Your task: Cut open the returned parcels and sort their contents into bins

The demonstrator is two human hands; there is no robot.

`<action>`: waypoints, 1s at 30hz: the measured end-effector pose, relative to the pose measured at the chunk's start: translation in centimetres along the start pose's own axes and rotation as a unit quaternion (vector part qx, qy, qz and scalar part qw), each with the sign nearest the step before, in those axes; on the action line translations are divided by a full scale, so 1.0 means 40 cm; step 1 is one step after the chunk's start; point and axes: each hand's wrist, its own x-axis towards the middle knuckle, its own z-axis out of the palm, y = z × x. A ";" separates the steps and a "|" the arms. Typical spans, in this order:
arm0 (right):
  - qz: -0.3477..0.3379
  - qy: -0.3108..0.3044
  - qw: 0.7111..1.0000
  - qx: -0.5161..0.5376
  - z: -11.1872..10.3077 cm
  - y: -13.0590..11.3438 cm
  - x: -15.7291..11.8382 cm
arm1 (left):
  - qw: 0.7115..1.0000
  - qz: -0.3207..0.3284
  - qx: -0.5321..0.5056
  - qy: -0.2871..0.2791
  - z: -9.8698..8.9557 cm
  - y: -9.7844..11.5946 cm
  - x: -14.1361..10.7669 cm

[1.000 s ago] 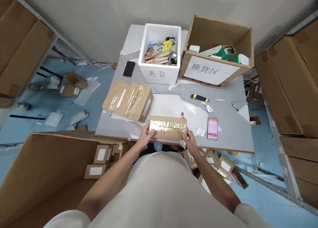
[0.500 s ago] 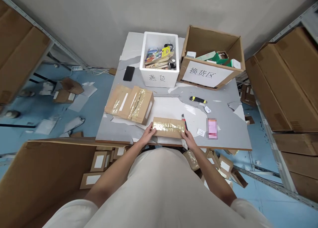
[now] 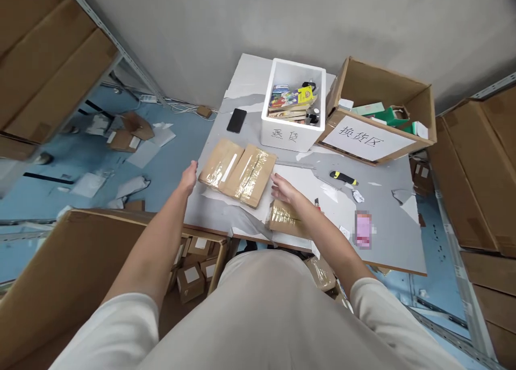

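Two taped cardboard boxes lie side by side on the table, a left box (image 3: 220, 163) and a right box (image 3: 250, 176). My left hand (image 3: 188, 178) is just off the left box's outer side, fingers extended and holding nothing. Beyond the right box's other side, my right hand (image 3: 282, 188) is open with its fingers toward that box; whether the fingertips touch it I cannot tell. A smaller taped cardboard box (image 3: 284, 219) rests at the table's front edge, partly covered by my right forearm.
Behind stand a white foam box (image 3: 292, 133) of books and small goods and a labelled carton (image 3: 373, 139). A phone (image 3: 236, 121), a yellow-black box cutter (image 3: 344, 178) and a red cutter (image 3: 317, 203) lie on the table (image 3: 387, 209). A large carton (image 3: 100, 252) holds small boxes below left.
Both hands have let go of the smaller taped box, which stays near the front edge. They have moved left and forward to either side of the two boxes. The view has shifted.
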 end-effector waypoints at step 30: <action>0.004 -0.103 0.995 0.002 0.092 -0.035 0.184 | 0.998 -0.047 -0.020 -0.034 -0.028 -0.116 0.024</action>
